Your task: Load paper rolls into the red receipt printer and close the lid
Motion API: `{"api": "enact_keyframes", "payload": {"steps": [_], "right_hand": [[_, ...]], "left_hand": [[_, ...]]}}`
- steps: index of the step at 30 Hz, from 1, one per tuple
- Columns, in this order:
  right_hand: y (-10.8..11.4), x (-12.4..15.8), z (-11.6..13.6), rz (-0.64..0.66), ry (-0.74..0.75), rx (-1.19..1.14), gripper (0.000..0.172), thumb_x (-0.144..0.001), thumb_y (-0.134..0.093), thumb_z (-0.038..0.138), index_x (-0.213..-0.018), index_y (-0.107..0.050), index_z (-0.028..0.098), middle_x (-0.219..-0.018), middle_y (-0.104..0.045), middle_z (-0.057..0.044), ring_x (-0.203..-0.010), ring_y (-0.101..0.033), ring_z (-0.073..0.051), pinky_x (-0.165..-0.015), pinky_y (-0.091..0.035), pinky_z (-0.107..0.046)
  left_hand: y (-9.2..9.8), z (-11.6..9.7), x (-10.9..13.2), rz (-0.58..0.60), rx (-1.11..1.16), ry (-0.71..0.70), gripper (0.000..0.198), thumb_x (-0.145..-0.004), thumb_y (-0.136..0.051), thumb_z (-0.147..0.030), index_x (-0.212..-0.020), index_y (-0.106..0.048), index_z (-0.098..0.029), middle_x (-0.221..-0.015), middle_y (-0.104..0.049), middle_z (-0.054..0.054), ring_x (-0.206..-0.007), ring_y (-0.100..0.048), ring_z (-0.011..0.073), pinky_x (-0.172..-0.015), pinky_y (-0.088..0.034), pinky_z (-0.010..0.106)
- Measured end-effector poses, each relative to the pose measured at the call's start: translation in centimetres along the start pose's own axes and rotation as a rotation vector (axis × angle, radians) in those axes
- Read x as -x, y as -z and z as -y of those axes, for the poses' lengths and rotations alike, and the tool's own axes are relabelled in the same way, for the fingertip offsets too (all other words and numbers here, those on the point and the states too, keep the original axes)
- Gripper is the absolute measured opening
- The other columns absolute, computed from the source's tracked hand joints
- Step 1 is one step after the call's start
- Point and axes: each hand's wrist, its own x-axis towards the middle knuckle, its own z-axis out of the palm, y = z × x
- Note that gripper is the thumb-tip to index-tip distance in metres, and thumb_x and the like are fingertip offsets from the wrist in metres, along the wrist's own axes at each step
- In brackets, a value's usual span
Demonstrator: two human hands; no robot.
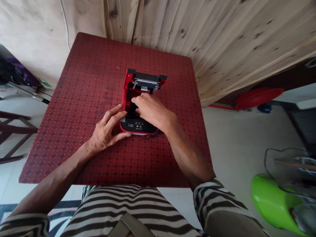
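Note:
A red and black label printer (132, 126) sits on the table with its lid (146, 78) raised at the back. Its front panel carries small buttons and white print. My left hand (106, 130) holds the printer's front left corner, thumb along the front edge and fingers against the left side. Inside the open compartment, my right hand (150, 107) reaches down with its fingers curled. Whatever those fingertips pinch is hidden by the hand and the dark interior. Thin dark wires (151, 136) lie by the printer's front right corner.
The table (86, 82) has a red patterned cover and stands close to a wooden plank wall (222, 42). A white cable (65, 24) hangs behind the left corner. Dark wooden furniture (14, 131) is at left; a lime-green plastic object (271, 200) is on the floor at right.

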Motion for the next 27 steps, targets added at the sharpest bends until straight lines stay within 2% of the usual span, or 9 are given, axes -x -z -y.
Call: {"api": "enact_keyframes", "payload": {"steps": [3, 7, 11, 13, 16, 18, 21, 24, 27], "right_hand": [[-0.2, 1.5, -0.8, -0.099, 0.066, -0.122, 0.039, -0.098, -0.046, -0.002, -0.12, -0.076, 0.011, -0.117, -0.08, -0.017, -0.112, -0.074, -0.029, -0.102, -0.055, -0.042], [-0.7, 4.7, -1.6, -0.231, 0.261, -0.369, 0.041, -0.102, -0.05, 0.006, -0.133, -0.072, 0.021, -0.134, -0.076, -0.007, -0.125, -0.069, -0.023, -0.115, -0.05, -0.042], [-2.4, 6.4, -1.5, -0.359, 0.29, -0.471, 0.026, -0.105, -0.06, 0.017, -0.125, -0.075, 0.022, -0.121, -0.077, -0.008, -0.114, -0.069, -0.023, -0.107, -0.055, -0.043], [-3.3, 6.5, -1.2, -0.466, 0.267, -0.468, 0.021, -0.106, -0.059, 0.017, -0.117, -0.076, 0.021, -0.112, -0.077, -0.008, -0.107, -0.068, -0.023, -0.101, -0.058, -0.041], [-4.1, 6.6, -0.9, -0.625, 0.263, -0.39, 0.015, -0.106, -0.062, 0.018, -0.11, -0.076, 0.018, -0.105, -0.076, -0.009, -0.101, -0.066, -0.023, -0.095, -0.059, -0.04], [-4.4, 6.8, -0.7, -0.726, 0.262, -0.33, 0.013, -0.105, -0.063, 0.018, -0.103, -0.076, 0.017, -0.1, -0.074, -0.009, -0.096, -0.064, -0.023, -0.09, -0.059, -0.039], [-4.6, 7.5, -0.2, -0.796, 0.265, -0.296, 0.014, -0.104, -0.064, 0.017, -0.095, -0.075, 0.017, -0.095, -0.072, -0.009, -0.091, -0.062, -0.022, -0.084, -0.06, -0.036], [-5.0, 8.2, 0.5, -0.781, 0.284, -0.288, 0.014, -0.104, -0.062, 0.014, -0.097, -0.074, 0.018, -0.097, -0.073, -0.008, -0.091, -0.061, -0.02, -0.085, -0.06, -0.035], [-5.6, 8.7, 1.0, -0.801, 0.308, -0.248, 0.016, -0.104, -0.059, 0.008, -0.106, -0.073, 0.014, -0.102, -0.075, -0.009, -0.09, -0.061, -0.02, -0.087, -0.06, -0.036]], "left_hand": [[-0.1, 0.0, -0.1, -0.01, 0.005, 0.006, 0.079, -0.094, -0.075, -0.058, -0.159, -0.043, -0.026, -0.156, -0.058, 0.017, -0.143, -0.063, 0.0293, -0.115, -0.062, 0.046], [0.0, -0.2, 0.2, -0.02, 0.039, 0.004, 0.079, -0.094, -0.077, -0.054, -0.16, -0.043, -0.027, -0.156, -0.058, 0.016, -0.145, -0.061, 0.03, -0.116, -0.06, 0.047], [1.5, -0.3, -0.4, 0.019, 0.145, 0.057, 0.078, -0.1, -0.06, -0.067, -0.163, -0.039, -0.025, -0.153, -0.059, 0.018, -0.136, -0.066, 0.0315, -0.11, -0.062, 0.05], [2.7, -0.1, -2.1, -0.004, 0.159, 0.077, 0.08, -0.101, -0.055, -0.07, -0.164, -0.036, -0.024, -0.147, -0.063, 0.017, -0.125, -0.07, 0.0299, -0.104, -0.063, 0.048], [3.9, 0.8, -6.6, -0.059, 0.037, 0.066, 0.074, -0.101, -0.06, -0.064, -0.161, -0.04, -0.026, -0.152, -0.059, 0.015, -0.131, -0.065, 0.0305, -0.107, -0.06, 0.047], [3.8, 1.6, -9.9, -0.056, 0.018, 0.079, 0.077, -0.1, -0.059, -0.067, -0.162, -0.039, -0.025, -0.159, -0.053, 0.015, -0.141, -0.058, 0.0322, -0.113, -0.056, 0.048], [2.9, 2.3, -12.9, 0.002, 0.078, 0.085, 0.073, -0.104, -0.047, -0.071, -0.159, -0.043, -0.022, -0.153, -0.06, 0.014, -0.14, -0.059, 0.029, -0.119, -0.052, 0.048], [2.5, 1.6, -12.4, 0.031, 0.118, 0.063, 0.066, -0.109, -0.04, -0.066, -0.151, -0.053, -0.018, -0.142, -0.068, 0.013, -0.13, -0.066, 0.0259, -0.116, -0.054, 0.046], [2.9, 0.2, -9.8, 0.058, 0.158, 0.011, 0.055, -0.113, -0.034, -0.057, -0.139, -0.066, -0.02, -0.133, -0.072, 0.011, -0.13, -0.068, 0.0249, -0.116, -0.054, 0.046]]}}
